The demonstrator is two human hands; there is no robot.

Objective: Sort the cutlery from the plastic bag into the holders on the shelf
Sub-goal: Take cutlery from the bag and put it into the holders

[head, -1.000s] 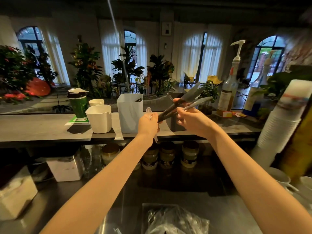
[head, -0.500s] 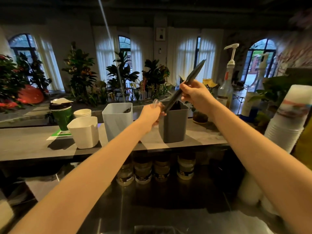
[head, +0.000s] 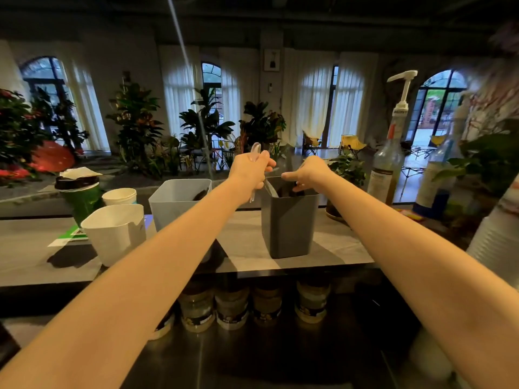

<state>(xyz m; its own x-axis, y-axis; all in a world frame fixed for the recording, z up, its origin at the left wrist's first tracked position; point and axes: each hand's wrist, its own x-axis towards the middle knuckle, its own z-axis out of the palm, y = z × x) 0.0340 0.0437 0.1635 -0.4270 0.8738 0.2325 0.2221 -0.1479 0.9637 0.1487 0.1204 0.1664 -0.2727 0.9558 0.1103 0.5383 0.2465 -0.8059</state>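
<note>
While in left hand, clear spoon beside dark holder.

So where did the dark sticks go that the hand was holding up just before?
The right hand came down to the rim of the dark grey holder and seems to have let go: the dark cutlery now sits inside it. The left hand still grips the clear spoon beside that holder. The light grey holder stayed put.
</note>
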